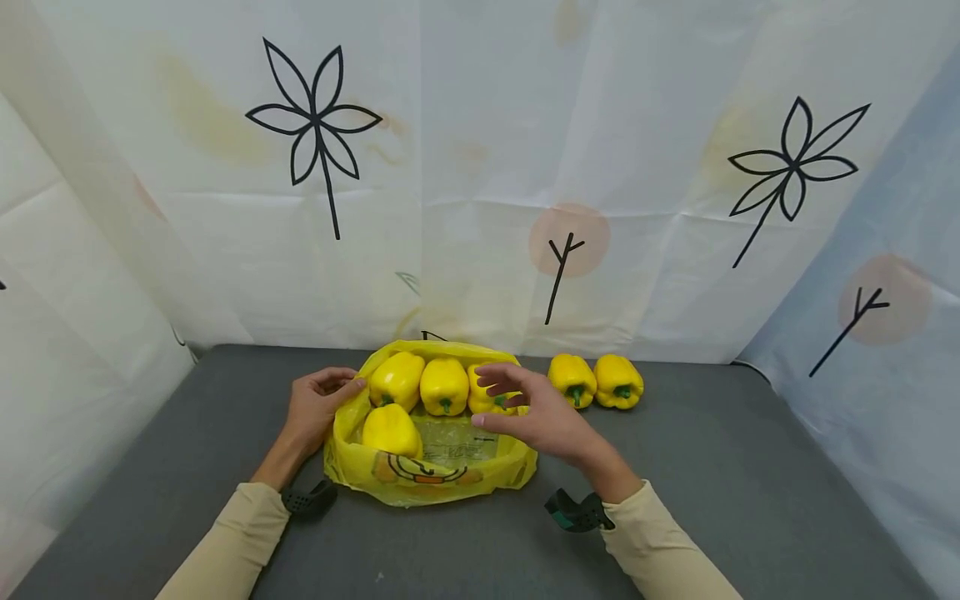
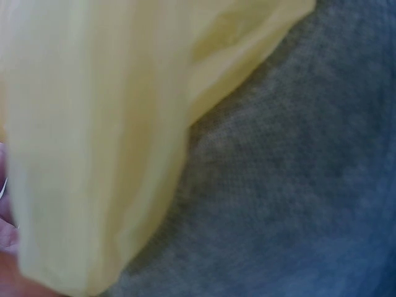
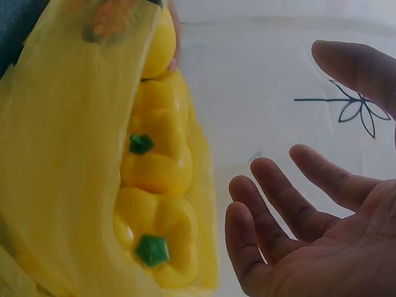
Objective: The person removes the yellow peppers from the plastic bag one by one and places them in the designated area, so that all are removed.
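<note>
A yellow plastic bag lies on the table with its mouth spread wide, a printed design on its front side. Several yellow bell peppers are inside, three in a back row and one at the front left. My left hand pinches the bag's left rim between thumb and fingers; in the left wrist view the bag hides most of that hand. Over the bag's right part hovers my right hand, empty, its fingers spread and gently bent, partly covering the rightmost pepper. The right wrist view shows this hand beside the bag, holding nothing.
Two more yellow bell peppers, one nearer the bag and one farther right, sit side by side at the back of the grey table. A white printed cloth hangs behind and along both sides.
</note>
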`<control>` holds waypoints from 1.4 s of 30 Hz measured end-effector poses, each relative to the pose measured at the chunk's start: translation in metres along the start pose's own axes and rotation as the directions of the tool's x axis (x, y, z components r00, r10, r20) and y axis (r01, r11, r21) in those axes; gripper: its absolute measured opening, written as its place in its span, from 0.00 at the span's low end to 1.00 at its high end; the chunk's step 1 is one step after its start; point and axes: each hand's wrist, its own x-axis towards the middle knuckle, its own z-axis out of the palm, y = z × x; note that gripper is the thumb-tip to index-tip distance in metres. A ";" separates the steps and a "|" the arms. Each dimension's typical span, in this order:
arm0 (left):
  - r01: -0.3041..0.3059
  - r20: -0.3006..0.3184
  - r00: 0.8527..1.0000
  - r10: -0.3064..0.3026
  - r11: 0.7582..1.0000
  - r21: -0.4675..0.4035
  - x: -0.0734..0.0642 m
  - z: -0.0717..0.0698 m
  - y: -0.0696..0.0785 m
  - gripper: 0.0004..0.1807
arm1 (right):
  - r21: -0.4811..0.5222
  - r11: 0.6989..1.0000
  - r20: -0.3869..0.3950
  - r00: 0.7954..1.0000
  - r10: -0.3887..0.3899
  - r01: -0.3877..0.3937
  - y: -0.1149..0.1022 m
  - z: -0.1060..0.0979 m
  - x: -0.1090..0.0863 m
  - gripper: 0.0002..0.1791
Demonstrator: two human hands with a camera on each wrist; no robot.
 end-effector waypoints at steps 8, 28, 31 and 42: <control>-0.006 0.001 1.000 0.006 1.000 -0.011 0.002 -0.001 0.000 0.18 | 0.039 0.999 0.023 1.000 0.008 -0.009 -0.002 0.020 0.014 0.33; -0.017 0.011 1.000 0.017 1.000 -0.013 0.004 0.000 0.000 0.16 | 0.112 0.989 0.039 0.995 0.090 -0.094 0.003 0.067 0.044 0.35; -0.011 0.013 1.000 0.011 1.000 -0.003 0.003 -0.001 -0.002 0.16 | 0.105 0.989 0.046 0.994 0.095 -0.099 0.006 0.071 0.044 0.35; -0.008 0.002 1.000 0.008 1.000 0.015 0.000 -0.001 -0.002 0.15 | 0.013 0.990 0.068 0.988 0.141 -0.142 0.015 0.084 0.045 0.36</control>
